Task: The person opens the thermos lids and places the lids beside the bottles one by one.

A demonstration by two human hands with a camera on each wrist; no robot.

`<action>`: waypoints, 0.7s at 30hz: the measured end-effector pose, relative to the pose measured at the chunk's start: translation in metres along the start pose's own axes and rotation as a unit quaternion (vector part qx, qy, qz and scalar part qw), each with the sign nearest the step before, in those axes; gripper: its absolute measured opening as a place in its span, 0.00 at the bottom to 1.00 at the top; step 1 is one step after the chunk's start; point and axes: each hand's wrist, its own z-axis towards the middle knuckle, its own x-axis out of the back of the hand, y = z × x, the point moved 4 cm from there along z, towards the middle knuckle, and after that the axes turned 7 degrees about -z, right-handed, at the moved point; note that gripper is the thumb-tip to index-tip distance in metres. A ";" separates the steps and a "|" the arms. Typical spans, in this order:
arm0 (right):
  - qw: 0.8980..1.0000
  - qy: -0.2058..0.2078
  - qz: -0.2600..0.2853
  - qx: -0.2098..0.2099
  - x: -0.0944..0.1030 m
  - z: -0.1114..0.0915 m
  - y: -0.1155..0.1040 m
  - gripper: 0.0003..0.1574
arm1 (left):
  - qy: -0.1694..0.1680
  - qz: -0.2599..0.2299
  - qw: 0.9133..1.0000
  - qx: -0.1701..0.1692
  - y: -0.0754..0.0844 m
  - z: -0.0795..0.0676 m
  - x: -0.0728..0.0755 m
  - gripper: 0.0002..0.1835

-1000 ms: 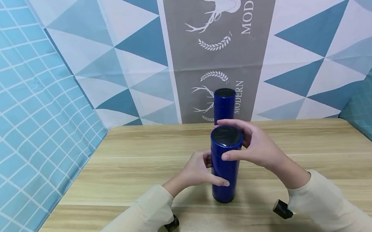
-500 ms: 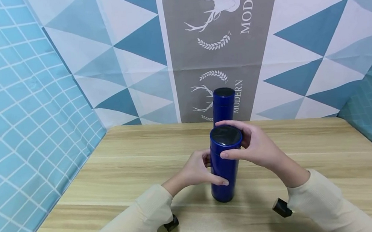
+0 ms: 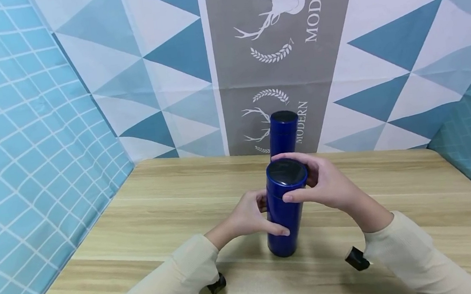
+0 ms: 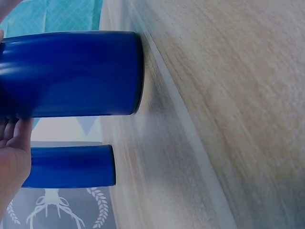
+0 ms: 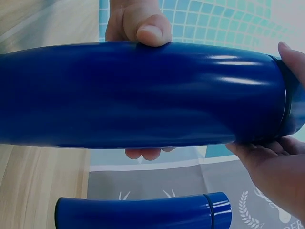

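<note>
Left hand and right hand curl fingers round the glossy blue cylindrical flask; slipping on its smooth sides could topple it.

The head view is bright and evenly lit, apparently from above: soft shadows spread over the wooden tabletop beneath the left sleeve and right sleeve, and a small glare spot sits on the glossy black lid. Detail there is fairly crisp. Both wrist views look dimmer, with a hazy, bluish cast. In the left one, the near wood grain is soft and smeared. In the right one, white streaks glint on the front blue bottle, the rear blue bottle appears bowed by the lens, and the grid-patterned cloth washes out toward the upper right corner.
</note>
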 end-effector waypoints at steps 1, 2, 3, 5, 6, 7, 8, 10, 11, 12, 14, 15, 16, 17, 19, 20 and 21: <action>1.000 -0.003 0.002 0.006 0.001 0.000 0.000 0.39 | 0.000 0.000 1.000 0.000 0.000 0.000 0.000 0.31; 1.000 -0.006 0.004 0.011 0.001 0.000 0.000 0.39 | -0.001 0.000 1.000 -0.001 0.001 0.000 0.000 0.31; 1.000 -0.009 0.006 0.015 0.002 0.001 0.000 0.39 | -0.002 -0.001 1.000 -0.001 0.001 0.000 -0.001 0.31; 1.000 -0.014 0.007 0.022 0.002 0.001 0.000 0.40 | -0.002 -0.002 1.000 -0.001 0.002 0.000 -0.001 0.31; 1.000 -0.016 0.007 0.024 0.003 0.001 0.000 0.40 | -0.002 -0.002 1.000 -0.001 0.002 0.000 -0.001 0.31; 0.999 -0.018 0.007 0.026 0.003 0.001 0.000 0.40 | -0.002 -0.002 1.000 -0.001 0.003 0.000 -0.001 0.31; 0.999 -0.019 0.007 0.027 0.003 0.002 0.000 0.40 | -0.002 -0.002 1.000 -0.001 0.004 0.000 -0.001 0.31; 0.999 -0.021 0.006 0.029 0.003 0.002 0.000 0.40 | -0.001 0.000 1.000 -0.001 0.005 -0.001 -0.001 0.31; 0.999 -0.022 0.007 0.031 0.003 0.002 0.000 0.40 | -0.001 0.001 1.000 0.000 0.005 -0.001 0.000 0.31; 0.999 -0.024 0.008 0.033 0.003 0.003 0.000 0.40 | -0.001 0.001 1.000 0.000 0.005 -0.001 0.000 0.31; 0.999 -0.027 0.011 0.037 0.004 0.003 0.000 0.40 | -0.002 0.002 1.000 0.000 0.005 -0.001 0.000 0.31; 0.999 -0.029 0.013 0.039 0.004 0.003 0.000 0.40 | -0.002 0.003 1.000 0.000 0.004 -0.001 0.000 0.31; 0.999 -0.030 0.015 0.040 0.004 0.003 0.000 0.40 | -0.002 0.003 1.000 0.000 0.004 -0.001 0.000 0.31; 0.998 -0.032 0.017 0.041 0.004 0.003 0.000 0.40 | -0.002 0.002 1.000 0.000 0.003 -0.001 0.000 0.31; 0.998 -0.037 0.019 0.040 0.005 0.003 0.000 0.40 | -0.002 0.002 1.000 0.000 0.002 0.000 0.000 0.31; 0.998 -0.039 0.019 0.040 0.005 0.003 0.000 0.40 | -0.002 0.003 1.000 0.000 0.002 0.000 -0.001 0.31; 0.998 -0.041 0.019 0.039 0.005 0.003 0.001 0.41 | -0.002 0.003 1.000 0.000 0.002 0.000 -0.001 0.31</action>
